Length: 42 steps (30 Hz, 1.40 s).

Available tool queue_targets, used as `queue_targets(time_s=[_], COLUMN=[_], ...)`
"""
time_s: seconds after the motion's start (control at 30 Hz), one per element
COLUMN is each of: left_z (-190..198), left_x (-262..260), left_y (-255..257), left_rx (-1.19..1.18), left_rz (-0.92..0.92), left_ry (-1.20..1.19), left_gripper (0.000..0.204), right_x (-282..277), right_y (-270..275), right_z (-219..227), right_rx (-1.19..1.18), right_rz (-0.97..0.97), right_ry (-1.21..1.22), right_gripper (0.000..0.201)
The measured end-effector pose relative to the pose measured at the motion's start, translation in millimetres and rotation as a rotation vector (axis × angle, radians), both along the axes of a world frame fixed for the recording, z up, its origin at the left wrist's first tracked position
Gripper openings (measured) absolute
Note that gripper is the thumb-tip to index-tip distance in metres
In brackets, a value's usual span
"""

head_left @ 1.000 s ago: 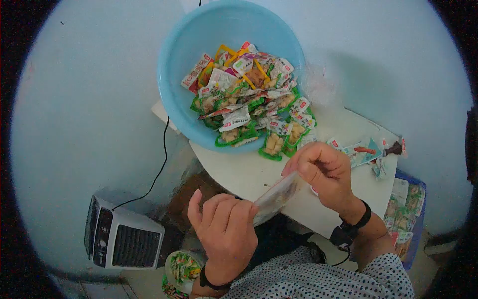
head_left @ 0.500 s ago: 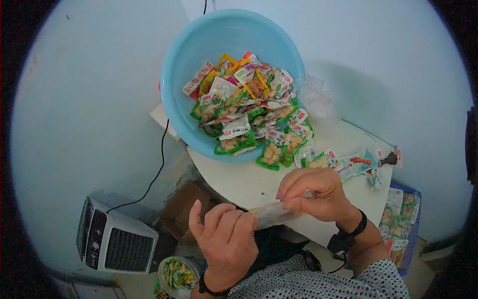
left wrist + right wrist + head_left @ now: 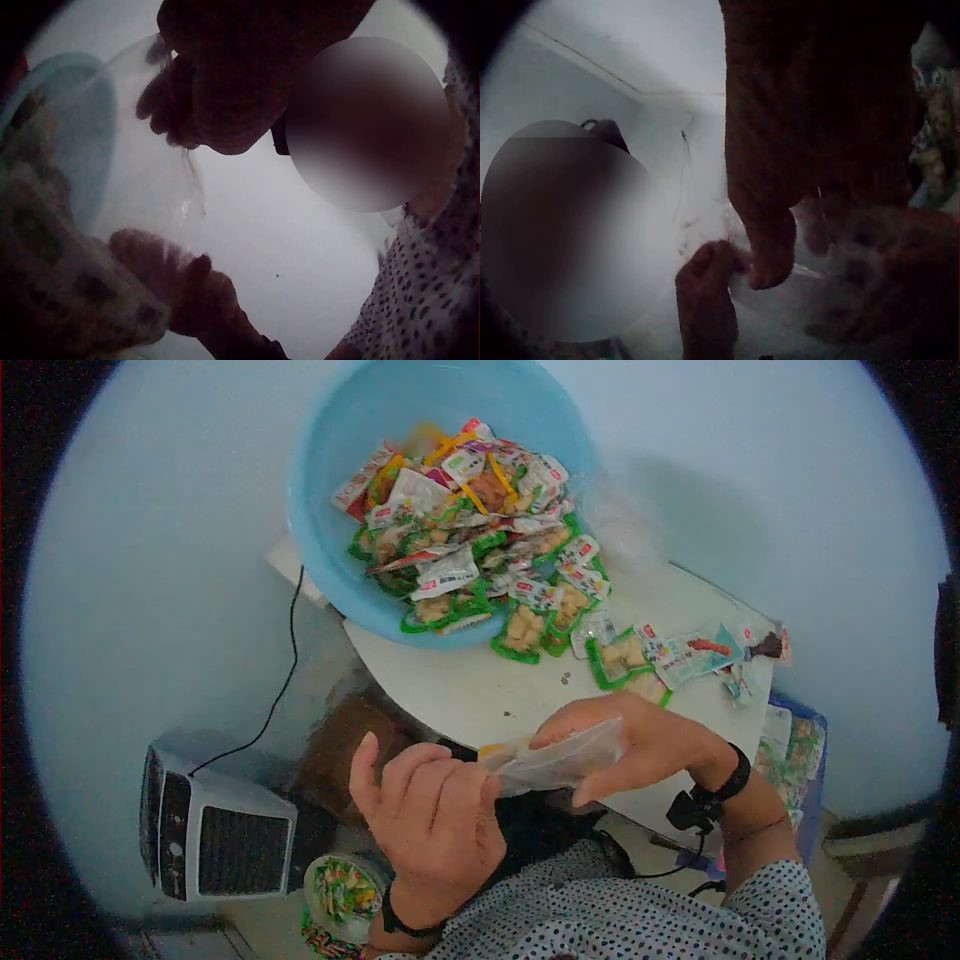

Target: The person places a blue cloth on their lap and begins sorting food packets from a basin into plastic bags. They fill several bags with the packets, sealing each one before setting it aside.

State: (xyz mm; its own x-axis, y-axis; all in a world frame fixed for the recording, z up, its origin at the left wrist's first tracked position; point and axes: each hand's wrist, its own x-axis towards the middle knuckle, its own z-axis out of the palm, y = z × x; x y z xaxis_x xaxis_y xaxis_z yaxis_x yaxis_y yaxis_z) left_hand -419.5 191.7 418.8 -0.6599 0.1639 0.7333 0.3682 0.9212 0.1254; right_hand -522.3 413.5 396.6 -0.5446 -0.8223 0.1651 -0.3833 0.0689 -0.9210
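A clear plastic bag (image 3: pixel 565 758) is stretched between both hands above the table's near edge. The left hand (image 3: pixel 430 815) pinches its left end, with the index finger raised. The right hand (image 3: pixel 650 745) holds the other end, its fingers behind or inside the film and its thumb below; which, I cannot tell. In the left wrist view the left hand (image 3: pixel 225 82) grips the spread film (image 3: pixel 135 180), with the right hand (image 3: pixel 195 292) below. In the right wrist view the right hand (image 3: pixel 817 135) is dark and large, near the left hand (image 3: pixel 709 289). What the bag contains is unclear.
A blue basin (image 3: pixel 330 575) full of snack packets stands on the white table (image 3: pixel 440 695). More packets (image 3: pixel 620 657) lie right of it. A blue crate (image 3: pixel 815 760) is at lower right, a tub of packets (image 3: pixel 343 895) at lower left, beside a white appliance (image 3: pixel 240 850).
The right hand has gone from pinching the bag with its fingertips to having its fingers and thumb spread around the film. The left hand keeps its grip. The head view has shifted slightly.
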Motion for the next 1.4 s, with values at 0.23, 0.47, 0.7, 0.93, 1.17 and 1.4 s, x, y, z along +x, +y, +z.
queue_targets(time_s=[0.23, 0.47, 0.7, 0.93, 1.17, 1.4], left_z=[-6, -51, -104, -126, -132, -135], left_x=[-12, -59, -73, -83, -89, -91], left_y=[-4, -24, -26, -22, -24, -23], left_rx=[-0.003, 0.248, 0.686, 0.732, 0.723, 0.765], left_rz=[-0.076, -0.228, -0.343, -0.532, -0.444, -0.427], left_ry=[-0.051, -0.334, -0.917, -0.781, -0.899, -0.909], left_gripper=[0.009, 0.010, 0.023, 0.019, 0.018, 0.017], right_x=[26, 36, 44, 41, 14, 0], right_y=[11, 11, 14, 12, 3, 8], right_z=[-38, -58, -63, -67, -59, -66], right_rx=[0.107, -0.002, -0.013, -0.077, -0.148, -0.198], right_rz=[-0.096, -0.173, -0.277, -0.443, -0.489, -0.502], right_ry=[0.118, 0.244, 0.257, 0.310, 0.273, 0.179], right_gripper=[0.027, 0.019, 0.019, 0.021, 0.030, 0.051])
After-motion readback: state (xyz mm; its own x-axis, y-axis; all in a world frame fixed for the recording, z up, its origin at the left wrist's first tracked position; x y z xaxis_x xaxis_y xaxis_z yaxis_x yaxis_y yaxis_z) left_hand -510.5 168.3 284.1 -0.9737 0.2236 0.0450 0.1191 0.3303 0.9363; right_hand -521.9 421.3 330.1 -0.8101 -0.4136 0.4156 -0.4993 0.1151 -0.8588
